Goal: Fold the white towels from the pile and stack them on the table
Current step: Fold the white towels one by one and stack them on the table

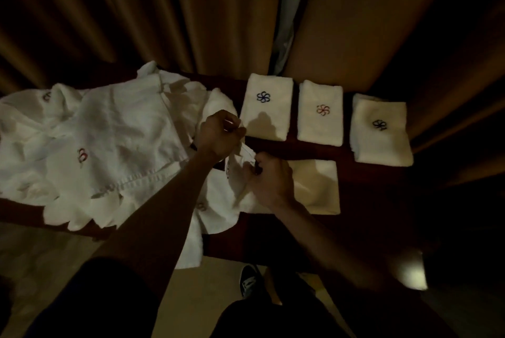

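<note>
Left hand (218,134) and right hand (270,180), fingers (232,125) in a pinch on a towel (241,158), near folded flower-logo towels (319,127)

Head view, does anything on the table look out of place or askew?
One towel from the pile hangs over the table's near edge. The rightmost folded stack sits slightly askew, a lower towel poking out behind.

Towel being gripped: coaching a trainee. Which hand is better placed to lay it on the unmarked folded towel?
Likely right: right hand overlaps that folded towel; left hand is by the pile.
</note>
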Demonstrator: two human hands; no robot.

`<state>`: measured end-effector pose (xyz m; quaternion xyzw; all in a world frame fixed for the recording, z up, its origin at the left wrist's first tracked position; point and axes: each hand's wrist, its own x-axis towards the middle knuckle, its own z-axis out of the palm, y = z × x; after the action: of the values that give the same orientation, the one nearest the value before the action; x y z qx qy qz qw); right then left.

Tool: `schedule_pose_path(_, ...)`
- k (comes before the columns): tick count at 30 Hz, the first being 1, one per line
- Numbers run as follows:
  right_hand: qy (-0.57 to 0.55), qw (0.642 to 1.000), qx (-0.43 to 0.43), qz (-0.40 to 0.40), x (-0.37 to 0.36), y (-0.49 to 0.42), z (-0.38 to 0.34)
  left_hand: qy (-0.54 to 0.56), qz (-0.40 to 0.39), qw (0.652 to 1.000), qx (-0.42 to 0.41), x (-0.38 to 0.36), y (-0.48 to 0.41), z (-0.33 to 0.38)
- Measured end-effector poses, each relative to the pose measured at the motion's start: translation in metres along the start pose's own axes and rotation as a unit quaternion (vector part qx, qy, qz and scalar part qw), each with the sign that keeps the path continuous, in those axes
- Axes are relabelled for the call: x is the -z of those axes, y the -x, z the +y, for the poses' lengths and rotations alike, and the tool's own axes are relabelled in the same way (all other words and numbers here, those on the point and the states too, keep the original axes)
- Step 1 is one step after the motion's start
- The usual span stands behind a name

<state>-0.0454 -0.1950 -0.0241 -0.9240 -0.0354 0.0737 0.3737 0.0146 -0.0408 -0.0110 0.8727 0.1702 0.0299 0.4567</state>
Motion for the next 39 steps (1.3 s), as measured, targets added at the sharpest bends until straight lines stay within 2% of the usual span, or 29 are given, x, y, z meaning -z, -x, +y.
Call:
schedule_pose_path(7, 0.005, 0.996, -0.065, 0.054, 0.059, 0.006, 0.063, 0.078, -0.015, 0.997, -0.024, -0.090, 0.017, 0.044)
schedule_pose_path(13, -0.015, 0.991, -0.108, 0.078, 0.082, 0.018, 0.118, 0.104, -0.069, 0.992, -0.026, -0.155, 0.034, 0.062)
schedule_pose_path(18, -0.014, 0.988, -0.151, 0.036, 0.089, 0.020, 0.149, 0.116, -0.105, 0.988, -0.010, -0.191, 0.039, 0.065)
schedule_pose_path(22, -0.029, 0.980, -0.196, 0.027, 0.096, 0.017, 0.164, 0.099, -0.124, 0.986, -0.041, -0.206, 0.037, 0.069)
schedule_pose_path(25, -0.015, 0.974, -0.226, -0.015, 0.098, 0.013, 0.176, 0.112, -0.152, 0.982, -0.025, -0.212, 0.034, 0.068)
schedule_pose_path(28, 0.006, 0.959, -0.280, -0.051, 0.092, 0.008, 0.188, 0.030, -0.138, 0.989, -0.033, -0.208, 0.027, 0.059)
schedule_pose_path(31, -0.007, 0.957, -0.291, 0.013, 0.082, 0.004, 0.191, -0.092, -0.141, 0.983, -0.071, -0.193, 0.023, 0.034)
schedule_pose_path(34, -0.030, 0.955, -0.295, 0.012, 0.074, -0.001, 0.187, -0.197, -0.154, 0.963, -0.102, -0.182, 0.025, 0.009)
schedule_pose_path(36, -0.016, 0.955, -0.295, -0.005, 0.068, -0.004, 0.185, -0.235, -0.197, 0.947, -0.090, -0.179, 0.029, -0.003)
schedule_pose_path(39, 0.020, 0.959, -0.281, -0.008, 0.061, -0.006, 0.191, -0.315, -0.246, 0.908, -0.130, -0.181, 0.033, -0.022)
